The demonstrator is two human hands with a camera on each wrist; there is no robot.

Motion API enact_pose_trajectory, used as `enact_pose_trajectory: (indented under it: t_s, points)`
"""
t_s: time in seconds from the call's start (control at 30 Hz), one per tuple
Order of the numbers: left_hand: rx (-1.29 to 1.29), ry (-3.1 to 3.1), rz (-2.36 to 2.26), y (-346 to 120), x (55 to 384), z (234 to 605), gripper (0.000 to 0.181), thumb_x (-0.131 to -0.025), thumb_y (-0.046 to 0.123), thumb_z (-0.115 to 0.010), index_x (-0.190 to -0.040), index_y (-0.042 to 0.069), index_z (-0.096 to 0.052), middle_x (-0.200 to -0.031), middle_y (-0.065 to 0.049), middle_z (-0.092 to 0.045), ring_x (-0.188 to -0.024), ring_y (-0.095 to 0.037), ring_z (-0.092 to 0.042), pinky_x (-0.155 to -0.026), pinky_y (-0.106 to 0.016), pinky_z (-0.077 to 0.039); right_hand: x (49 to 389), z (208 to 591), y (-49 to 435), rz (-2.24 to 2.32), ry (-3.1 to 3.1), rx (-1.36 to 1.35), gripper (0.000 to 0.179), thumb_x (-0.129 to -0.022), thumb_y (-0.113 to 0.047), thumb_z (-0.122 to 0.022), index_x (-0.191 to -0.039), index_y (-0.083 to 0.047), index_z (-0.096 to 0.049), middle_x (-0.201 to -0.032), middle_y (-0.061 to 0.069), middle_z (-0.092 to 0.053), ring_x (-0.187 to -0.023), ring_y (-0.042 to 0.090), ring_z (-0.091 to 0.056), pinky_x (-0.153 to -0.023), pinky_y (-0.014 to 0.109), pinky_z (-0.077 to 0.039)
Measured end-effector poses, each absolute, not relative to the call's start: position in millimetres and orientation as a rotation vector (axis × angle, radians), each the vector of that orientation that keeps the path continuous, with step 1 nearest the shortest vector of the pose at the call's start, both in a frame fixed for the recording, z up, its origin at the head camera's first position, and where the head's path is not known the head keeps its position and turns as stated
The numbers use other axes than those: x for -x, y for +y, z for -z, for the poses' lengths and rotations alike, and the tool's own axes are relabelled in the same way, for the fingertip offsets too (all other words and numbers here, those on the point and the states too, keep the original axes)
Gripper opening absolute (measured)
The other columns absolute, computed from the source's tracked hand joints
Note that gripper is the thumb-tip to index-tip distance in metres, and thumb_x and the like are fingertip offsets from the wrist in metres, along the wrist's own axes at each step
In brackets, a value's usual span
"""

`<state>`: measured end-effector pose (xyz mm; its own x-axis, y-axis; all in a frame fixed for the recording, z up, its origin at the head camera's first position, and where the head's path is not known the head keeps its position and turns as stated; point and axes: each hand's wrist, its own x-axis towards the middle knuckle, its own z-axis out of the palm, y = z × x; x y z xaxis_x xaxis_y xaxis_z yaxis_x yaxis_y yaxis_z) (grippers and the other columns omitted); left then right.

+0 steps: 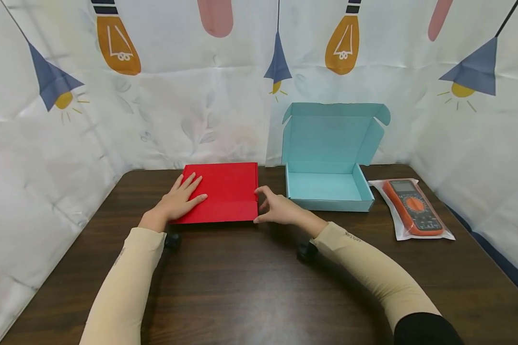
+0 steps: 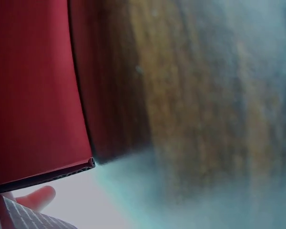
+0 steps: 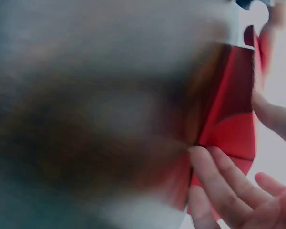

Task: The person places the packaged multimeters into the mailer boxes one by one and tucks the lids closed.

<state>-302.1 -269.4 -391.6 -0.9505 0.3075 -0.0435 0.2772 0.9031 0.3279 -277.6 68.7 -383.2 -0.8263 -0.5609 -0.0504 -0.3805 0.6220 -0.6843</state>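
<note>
Toward the far side of the bench [image 1: 241, 287], left of centre, I see the red cardboard box [image 1: 229, 187] lying flat. The left hand [image 1: 175, 201] rests on the left part of its top, fingers spread, so that grip holds nothing. The right hand [image 1: 280, 207] has bent fingers and thumb at the box's right edge; my right wrist view shows contact, but I cannot tell whether that grip truly pinches the card. My worry is the side panel [image 3: 233, 131] there: a sharp pull from the fingertips could crease or tear it. If the left palm bears too lightly, a tug could skid the box right; too heavily, and the top could buckle. The right hand also lies just beside the light blue mailer box [image 1: 328, 205], so a careless knuckle could shove that or rock its raised lid. The bagged multimeter [image 1: 416, 215], farther right, looks safe enough to me.
</note>
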Motion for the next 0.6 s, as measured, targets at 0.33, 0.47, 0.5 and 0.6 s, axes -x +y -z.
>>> enact_pose_trajectory:
  t_s: [0.33,0.47,0.5,0.6]
  points:
    - [-0.438,2.998,-0.426,-266,295,389,0.082,-0.103,0.052,-0.049,-0.165,0.009,-0.017,-0.169,-0.021,-0.008,-0.152,-0.047,-0.003,-0.106,-0.075,-0.031,289,386,58,0.79,2.569,0.819,0.087,-0.094,-0.037,-0.074,-0.164,-0.019,-0.026,-0.153,0.014,-0.045,-0.136,0.031,-0.046,-0.101,0.042,-0.052]
    - [-0.411,2.983,-0.429,-263,290,386,0.082,-0.103,0.051,-0.05,-0.164,0.007,-0.018,-0.169,-0.023,-0.009,-0.152,-0.049,-0.004,-0.107,-0.079,-0.025,290,387,57,0.775,2.57,0.811,0.087,-0.094,-0.036,-0.074,-0.165,-0.02,-0.025,-0.152,0.014,-0.046,-0.134,0.03,-0.047,-0.099,0.041,-0.052]
    - [-0.404,2.98,-0.429,-262,289,384,0.081,-0.103,0.051,-0.05,-0.164,0.007,-0.018,-0.168,-0.023,-0.008,-0.151,-0.049,-0.004,-0.107,-0.079,-0.024,290,387,57,0.776,2.571,0.81,0.087,-0.094,-0.036,-0.074,-0.165,-0.02,-0.025,-0.152,0.014,-0.047,-0.133,0.03,-0.047,-0.099,0.041,-0.053]
    - [-0.401,2.981,-0.421,-260,287,380,0.08,-0.103,0.049,-0.05,-0.164,0.007,-0.02,-0.168,-0.025,-0.009,-0.151,-0.051,-0.005,-0.108,-0.079,-0.021,291,386,57,0.784,2.579,0.804,0.085,-0.095,-0.035,-0.073,-0.164,-0.022,-0.026,-0.151,0.014,-0.047,-0.133,0.03,-0.048,-0.098,0.041,-0.053]
